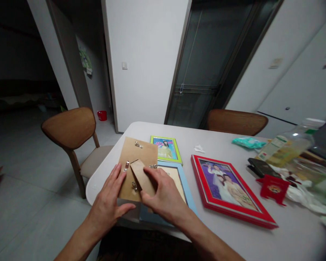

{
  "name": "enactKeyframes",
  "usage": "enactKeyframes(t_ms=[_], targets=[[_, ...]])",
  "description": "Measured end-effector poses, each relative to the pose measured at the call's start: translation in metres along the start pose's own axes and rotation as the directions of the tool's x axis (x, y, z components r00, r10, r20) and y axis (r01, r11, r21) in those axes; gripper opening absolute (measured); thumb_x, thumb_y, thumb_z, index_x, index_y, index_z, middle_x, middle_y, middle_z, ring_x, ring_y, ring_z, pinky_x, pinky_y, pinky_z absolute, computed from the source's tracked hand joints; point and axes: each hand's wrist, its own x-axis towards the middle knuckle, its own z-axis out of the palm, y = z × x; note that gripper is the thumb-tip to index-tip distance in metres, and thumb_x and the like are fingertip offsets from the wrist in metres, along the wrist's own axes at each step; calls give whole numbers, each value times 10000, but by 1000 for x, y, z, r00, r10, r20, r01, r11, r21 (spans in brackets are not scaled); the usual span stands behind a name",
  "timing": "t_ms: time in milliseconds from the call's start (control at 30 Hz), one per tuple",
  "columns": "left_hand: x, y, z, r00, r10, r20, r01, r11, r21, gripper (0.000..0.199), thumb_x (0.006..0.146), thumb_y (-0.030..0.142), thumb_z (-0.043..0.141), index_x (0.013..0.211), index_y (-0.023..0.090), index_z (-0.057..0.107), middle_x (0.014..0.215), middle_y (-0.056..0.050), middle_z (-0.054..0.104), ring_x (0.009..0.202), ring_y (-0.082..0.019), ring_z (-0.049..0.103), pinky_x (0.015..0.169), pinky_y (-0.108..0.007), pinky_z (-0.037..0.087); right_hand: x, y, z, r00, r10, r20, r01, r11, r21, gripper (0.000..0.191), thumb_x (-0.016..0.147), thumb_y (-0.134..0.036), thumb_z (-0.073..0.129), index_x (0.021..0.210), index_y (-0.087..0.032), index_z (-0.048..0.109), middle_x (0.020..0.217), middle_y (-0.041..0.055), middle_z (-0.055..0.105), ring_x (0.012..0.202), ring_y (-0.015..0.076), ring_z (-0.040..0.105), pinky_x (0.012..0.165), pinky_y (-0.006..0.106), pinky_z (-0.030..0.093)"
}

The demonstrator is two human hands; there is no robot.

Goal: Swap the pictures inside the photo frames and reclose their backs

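One backing board (145, 154) is unmounted, right hand (163, 194) gripping its easel leg (141, 176), left hand (108, 200) unclenched; red photo frame (233, 210) at three o'clock looks finished (picture (225, 183) in).

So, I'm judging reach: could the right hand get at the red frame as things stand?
Probably yes: nothing tall stands between the right hand and the red frame, though that hand holds the brown flap.

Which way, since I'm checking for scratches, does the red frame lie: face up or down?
Face up: the red frame shows its photo toward the camera.
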Motion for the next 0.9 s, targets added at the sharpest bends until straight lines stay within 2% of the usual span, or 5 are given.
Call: enactKeyframes(t_ms=[167,300,400,633,900], targets=[[14,33,26,997,10,79,-1,994,-113,741,658,159,599,1276,173,191,1354,-147,234,1236,-244,212,985,-428,283,-11,31,-39,996,81,39,-78,994,-74,478,589,-211,533,1066,-172,521,921,57,546,851,177,502,786,323,394],[8,43,63,978,6,207,33,982,-185,663,661,140,586,1242,101,270,1317,-196,289,1217,-236,263,974,-416,304,-25,63,-45,968,201,151,-179,973,-148,449,590,-210,517,1034,-156,560,875,59,555,792,170,520,733,288,406],[3,45,79,960,-28,278,83,979,-188,610,657,190,599,1206,110,347,1274,-187,369,1192,-265,309,961,-470,295,-32,79,-41,948,237,212,-198,961,-191,407,595,-211,502,988,-157,590,845,59,553,748,167,520,689,272,405],[3,45,76,938,-18,345,85,980,-179,380,729,197,507,1104,148,466,1207,-137,474,1155,-237,378,973,-496,245,-34,83,-25,952,209,225,-168,968,-189,438,587,-168,485,1015,-149,575,860,64,537,781,166,504,721,258,385],[11,47,72,903,-62,424,85,996,-36,364,732,111,478,1093,152,456,1189,-111,499,1123,-204,424,973,-469,263,-41,82,-18,946,188,262,-134,968,-212,385,596,-182,512,975,-172,578,817,52,514,765,165,486,707,261,384]])
